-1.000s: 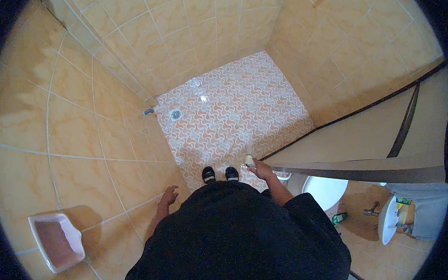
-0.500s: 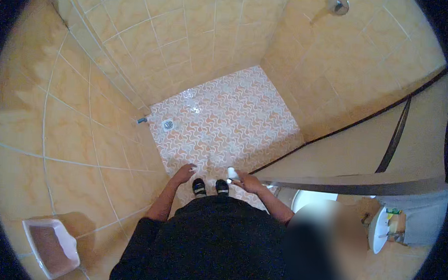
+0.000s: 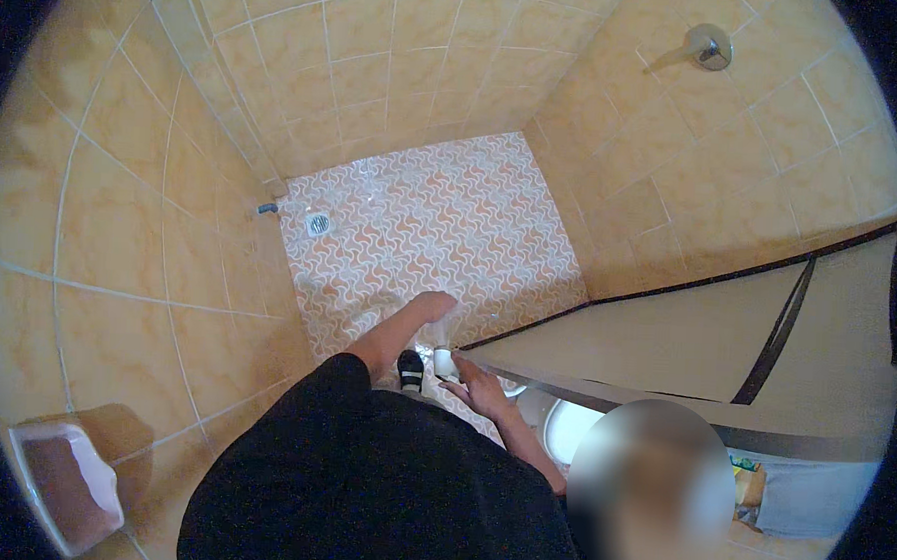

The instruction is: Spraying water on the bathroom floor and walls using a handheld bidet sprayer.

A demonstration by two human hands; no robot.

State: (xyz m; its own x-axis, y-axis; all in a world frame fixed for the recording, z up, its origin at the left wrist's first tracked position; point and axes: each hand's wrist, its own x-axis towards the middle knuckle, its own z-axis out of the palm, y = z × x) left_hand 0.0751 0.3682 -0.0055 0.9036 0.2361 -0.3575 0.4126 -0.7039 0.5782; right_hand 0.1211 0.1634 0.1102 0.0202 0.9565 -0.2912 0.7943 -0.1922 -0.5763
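Note:
My right hand (image 3: 472,381) grips a small white cylindrical object (image 3: 443,363), low over the patterned floor beside my dark shoe (image 3: 410,370). A pale, see-through part seems to rise from the white piece toward my left hand (image 3: 431,307). That hand is curled just above it; what lies in its fingers is too indistinct to name. A beige partition (image 3: 656,339) with dark edging stands close to the right of both hands.
Tiled walls (image 3: 141,227) enclose the floor (image 3: 422,209), which has a drain (image 3: 319,224). A short pipe (image 3: 267,208) protrudes at left, above a pink wall holder (image 3: 64,483). A chrome fitting (image 3: 709,46) is high right. A white toilet (image 3: 567,435) and grey cloth (image 3: 809,496) show lower right.
My left hand has moved from low at my side up and rightward to just above the white object. My right hand, still holding it, has shifted left and down.

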